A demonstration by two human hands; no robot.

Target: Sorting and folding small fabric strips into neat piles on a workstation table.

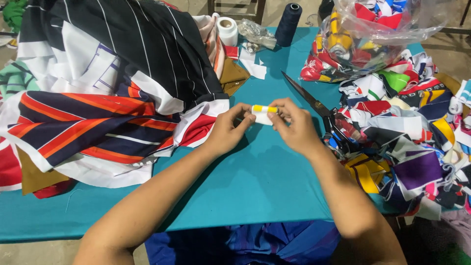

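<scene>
Pinching a small white-and-yellow scrap (264, 113) between them, left hand (226, 130) and right hand (293, 125) grip its opposite ends above the teal table (255, 181). Scissors (319, 110) lie just right of the scrap; striped fabric (108, 93) lies left.

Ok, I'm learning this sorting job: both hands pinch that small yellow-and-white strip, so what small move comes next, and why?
Probably keep rolling the strip tighter between the left hand and the right hand. It is pinched from both ends above the teal table, looks partly folded, and the scissors lie untouched beside the right hand.
</scene>
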